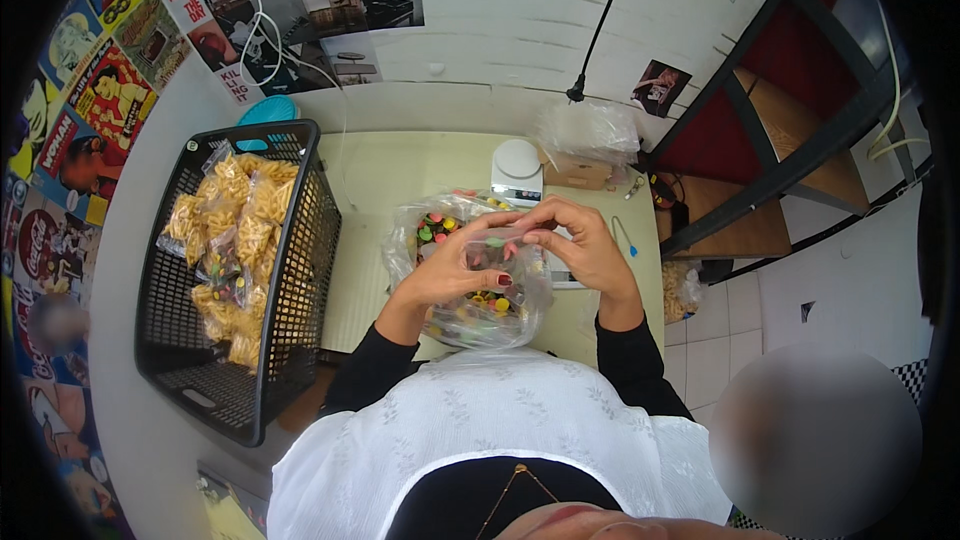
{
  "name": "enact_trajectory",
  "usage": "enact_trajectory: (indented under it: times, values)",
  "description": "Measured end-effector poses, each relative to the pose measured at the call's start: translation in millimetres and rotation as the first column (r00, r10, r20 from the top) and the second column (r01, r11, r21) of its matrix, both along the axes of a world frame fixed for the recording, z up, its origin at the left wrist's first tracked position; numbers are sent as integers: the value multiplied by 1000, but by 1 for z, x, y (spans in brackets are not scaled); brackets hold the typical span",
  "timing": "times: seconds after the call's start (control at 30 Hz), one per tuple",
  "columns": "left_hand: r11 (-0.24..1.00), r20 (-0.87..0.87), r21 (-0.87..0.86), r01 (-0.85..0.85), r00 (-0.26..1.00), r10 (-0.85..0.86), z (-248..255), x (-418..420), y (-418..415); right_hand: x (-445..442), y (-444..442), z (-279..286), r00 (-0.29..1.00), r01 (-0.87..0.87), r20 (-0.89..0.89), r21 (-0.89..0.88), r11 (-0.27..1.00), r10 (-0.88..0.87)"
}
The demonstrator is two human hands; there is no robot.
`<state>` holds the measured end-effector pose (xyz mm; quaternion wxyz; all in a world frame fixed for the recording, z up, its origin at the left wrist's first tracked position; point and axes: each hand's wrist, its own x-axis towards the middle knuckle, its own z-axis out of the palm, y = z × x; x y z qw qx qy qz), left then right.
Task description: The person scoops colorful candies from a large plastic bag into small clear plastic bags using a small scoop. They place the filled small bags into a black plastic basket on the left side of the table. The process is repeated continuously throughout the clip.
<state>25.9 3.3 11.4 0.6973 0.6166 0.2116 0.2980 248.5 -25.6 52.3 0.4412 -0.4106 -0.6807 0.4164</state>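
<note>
Between my hands is a small clear zip bag [501,250] with a few green and red pieces inside. My left hand [457,259] grips its left side, the thumb low across the front. The fingertips of my right hand [581,244] pinch the bag's top right edge. Below and behind it lies a large clear plastic bag [405,236], open at the top, holding many small red, green, yellow and black pieces [435,227]. The large bag rests on the pale table near my body, partly hidden by my hands.
A black plastic basket [300,262] at the left holds several small bags of pasta-like pieces [251,240]. At the table's back stand a white scale [517,169] and a cardboard box [577,171] under clear bags [589,133]. A blue-tipped tool [632,250] lies right.
</note>
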Motion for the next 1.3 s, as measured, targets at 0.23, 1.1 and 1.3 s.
enact_trajectory:
  times: [0.23,1.1,1.3]
  values:
    - [977,118,-204,-67,989,93,-11,-2,-14,-28,-4,0,978,9,198,271,962,-64]
    - [958,126,-287,21,992,15,-50,-37,-5,-37,1,-10,962,-246,149,115,962,228]
    - [969,108,-191,-159,977,182,-36,-45,-10,-46,3,-17,991,-120,60,73,990,116]
